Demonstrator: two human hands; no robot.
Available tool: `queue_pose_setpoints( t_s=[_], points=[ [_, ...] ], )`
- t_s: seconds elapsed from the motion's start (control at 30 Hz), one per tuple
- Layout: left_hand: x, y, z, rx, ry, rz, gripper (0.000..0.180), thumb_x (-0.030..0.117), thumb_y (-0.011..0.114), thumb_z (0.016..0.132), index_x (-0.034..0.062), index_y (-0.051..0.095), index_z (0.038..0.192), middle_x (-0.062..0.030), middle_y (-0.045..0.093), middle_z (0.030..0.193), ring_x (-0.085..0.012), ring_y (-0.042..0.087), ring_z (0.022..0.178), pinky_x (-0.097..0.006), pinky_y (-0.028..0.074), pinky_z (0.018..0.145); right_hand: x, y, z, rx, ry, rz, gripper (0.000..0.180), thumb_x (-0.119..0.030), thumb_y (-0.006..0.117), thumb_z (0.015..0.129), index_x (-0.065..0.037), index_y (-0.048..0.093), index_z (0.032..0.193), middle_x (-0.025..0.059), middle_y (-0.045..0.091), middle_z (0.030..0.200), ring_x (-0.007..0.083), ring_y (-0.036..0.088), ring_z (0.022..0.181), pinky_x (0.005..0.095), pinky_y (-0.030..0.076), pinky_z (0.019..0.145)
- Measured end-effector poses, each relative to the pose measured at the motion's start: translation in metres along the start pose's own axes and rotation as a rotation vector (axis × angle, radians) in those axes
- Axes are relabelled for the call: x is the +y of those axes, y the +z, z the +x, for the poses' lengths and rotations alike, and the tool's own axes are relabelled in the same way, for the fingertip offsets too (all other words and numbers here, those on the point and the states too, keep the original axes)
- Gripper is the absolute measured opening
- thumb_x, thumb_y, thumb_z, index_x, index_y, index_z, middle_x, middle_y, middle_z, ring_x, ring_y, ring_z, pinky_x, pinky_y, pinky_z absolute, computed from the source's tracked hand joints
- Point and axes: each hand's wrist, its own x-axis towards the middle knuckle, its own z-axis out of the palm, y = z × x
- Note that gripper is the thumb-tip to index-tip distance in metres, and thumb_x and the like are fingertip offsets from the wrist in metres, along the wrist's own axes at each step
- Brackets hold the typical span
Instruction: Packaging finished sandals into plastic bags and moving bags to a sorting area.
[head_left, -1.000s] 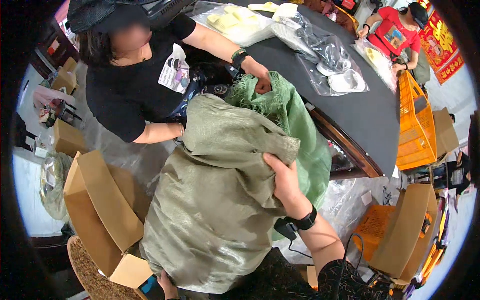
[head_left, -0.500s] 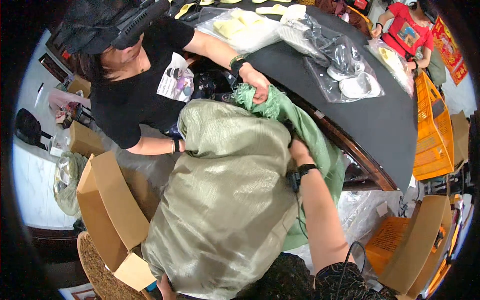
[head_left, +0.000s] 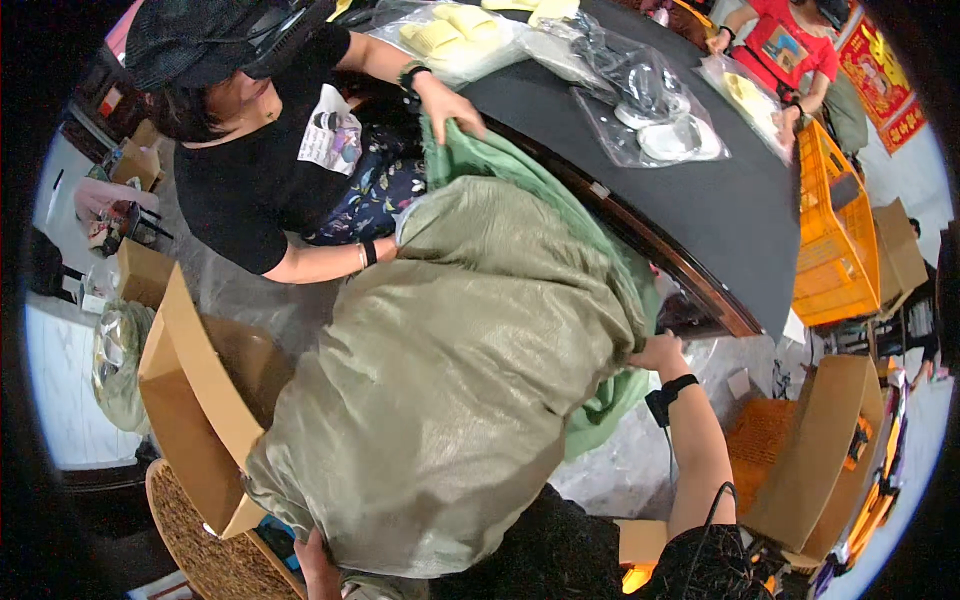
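Observation:
A bulging olive-grey woven sack [head_left: 470, 350] fills the middle, its wrinkled sheeting spread between me and a co-worker. A green woven sack [head_left: 600, 410] shows behind it and along its right side. At the olive sack's lower left corner, my left hand [head_left: 317, 560] is closed on the fabric. My right hand [head_left: 660, 353] pinches the olive sack's right edge, where it borders the green one; its fingertips are partly hidden. Across from me, the co-worker's one hand [head_left: 447, 105] holds the green sack's upper edge, and the other [head_left: 385, 248] is at the olive sack's far left edge.
A dark table [head_left: 700, 210] carries bagged yellow slippers [head_left: 450, 32] and white slippers [head_left: 683, 138]. Open cardboard boxes stand left [head_left: 205, 390] and right [head_left: 820, 450]. An orange crate [head_left: 835, 240] is beside the table, near another person in red. A brown-topped stool [head_left: 195, 535] is lower left.
My right hand has moved down and right, out from between the sacks to the edge. The co-worker's hand has shifted left, and the green sack's frayed end is out of sight.

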Motion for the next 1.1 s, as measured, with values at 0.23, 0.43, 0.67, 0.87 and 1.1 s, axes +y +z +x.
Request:
queue_pose_setpoints(
  t_s=[0.23,0.43,0.67,0.87,1.1],
  points=[
    [0.049,0.019,-0.008,-0.034,-0.032,-0.097,0.041,0.017,0.053,0.086,-0.004,0.05,0.121,-0.0121,0.059,0.111,-0.0235,0.058,0.097,-0.037,0.048,0.081,-0.001,0.057,0.025,0.21,-0.223,1.601,0.028,-0.027,0.055,0.085,-0.001,0.061,0.092,0.0093,0.058,0.082,0.0239,0.054,0.08,0.0402,0.049,0.074],
    [0.02,-0.005,0.046,-0.166,0.184,0.195,0.028,0.022,0.055,0.085,-0.0003,0.057,0.101,-0.0096,0.062,0.095,-0.0239,0.06,0.087,-0.036,0.049,0.075,-0.013,0.063,0.088,0.027,-0.044,2.273,0.046,-0.022,0.051,0.089,-0.005,0.041,0.13,0.0082,0.06,0.092,0.02,0.058,0.075,0.0296,0.05,0.056],
    [0.045,0.014,0.026,-0.027,-0.071,-0.026,0.028,0.023,0.049,0.087,0.0025,0.057,0.104,-0.0095,0.062,0.099,-0.0264,0.058,0.092,-0.041,0.048,0.08,-0.032,0.072,0.08,-0.066,-0.103,1.666,0.034,-0.029,0.061,0.084,-0.003,0.062,0.106,0.0047,0.061,0.095,0.0138,0.054,0.081,0.0344,0.045,0.074],
    [0.043,0.018,0.046,0.009,-0.084,-0.057,0.028,0.021,0.048,0.088,-0.0005,0.058,0.104,-0.0118,0.062,0.092,-0.025,0.061,0.08,-0.037,0.05,0.069,-0.042,0.144,0.122,0.271,-0.214,1.857,0.038,-0.017,0.064,0.084,-0.002,0.052,0.117,0.0114,0.061,0.105,0.0222,0.059,0.091,0.0391,0.047,0.081],
    [0.048,0.039,-0.023,-0.045,0.143,0.63,0.046,0.031,0.054,0.091,-0.0054,0.051,0.12,-0.0108,0.06,0.104,-0.022,0.057,0.091,-0.032,0.048,0.076,-0.111,0.176,0.164,-0.157,-0.064,1.159,0.034,-0.024,0.057,0.087,0.003,0.061,0.107,0.0234,0.061,0.106,0.0386,0.058,0.098,0.0441,0.048,0.085]
  ],
)
